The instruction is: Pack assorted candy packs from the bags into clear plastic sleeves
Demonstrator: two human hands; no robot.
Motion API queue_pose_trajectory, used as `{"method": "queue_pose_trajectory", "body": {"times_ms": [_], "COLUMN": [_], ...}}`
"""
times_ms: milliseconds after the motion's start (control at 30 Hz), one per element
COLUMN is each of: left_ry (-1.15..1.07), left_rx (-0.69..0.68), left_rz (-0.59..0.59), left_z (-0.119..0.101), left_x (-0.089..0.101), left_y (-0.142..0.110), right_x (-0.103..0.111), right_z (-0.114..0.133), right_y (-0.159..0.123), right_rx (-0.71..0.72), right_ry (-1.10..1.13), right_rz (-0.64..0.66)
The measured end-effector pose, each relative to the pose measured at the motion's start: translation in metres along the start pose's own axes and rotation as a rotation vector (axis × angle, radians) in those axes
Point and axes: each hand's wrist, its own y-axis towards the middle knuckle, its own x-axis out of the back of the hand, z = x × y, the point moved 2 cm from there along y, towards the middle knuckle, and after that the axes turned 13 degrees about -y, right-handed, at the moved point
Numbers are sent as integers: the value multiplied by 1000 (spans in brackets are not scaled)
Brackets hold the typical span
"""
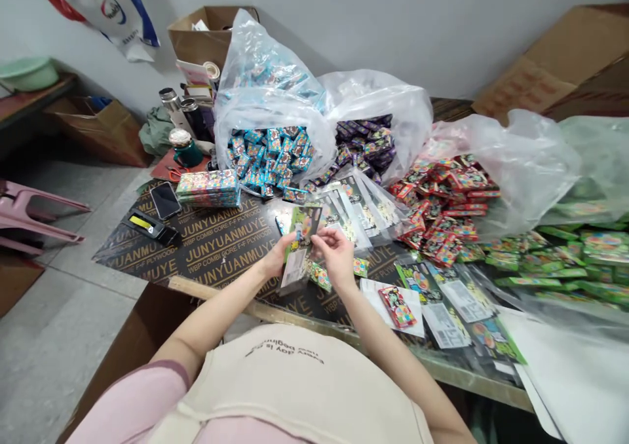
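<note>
My left hand (278, 255) grips a clear pouch with a green and black printed card (305, 224) by its left side, holding it upright above the table. Against the pouch's right edge, the fingers of my right hand (337, 253) are pinched together. A white barcode label shows low on the pouch. Under my hands lie small green boxes (320, 277), partly covered. To the right, a red box (397, 306) rests on white paper. More printed pouches (445, 306) are spread beside it, and clear bags with pale cards (351, 198) lie beyond my hands.
Open plastic bags spill blue boxes (272, 152), purple boxes (366, 144), red boxes (449, 202) and green boxes (584, 254) along the back and right. At the left stand stacked boxes (209, 187), a phone (166, 200), a tape-cutter-like black tool (150, 226) and flasks (183, 148).
</note>
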Motion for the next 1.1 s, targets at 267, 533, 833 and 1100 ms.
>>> {"method": "queue_pose_trajectory", "body": {"times_ms": [267, 533, 833, 1100], "left_ry": [22, 84, 256, 303], "left_rx": [74, 27, 50, -67], "left_rz": [106, 152, 86, 45], "left_z": [9, 14, 6, -2], "left_x": [8, 20, 6, 3], "left_y": [-42, -41, -50, -47], "right_x": [7, 19, 29, 21], "right_z": [21, 41, 35, 19], "right_y": [-27, -19, -15, -17], "right_rx": [419, 490, 357, 223], "right_ry": [-474, -469, -437, -350], "right_rz": [-140, 285, 552, 5]}}
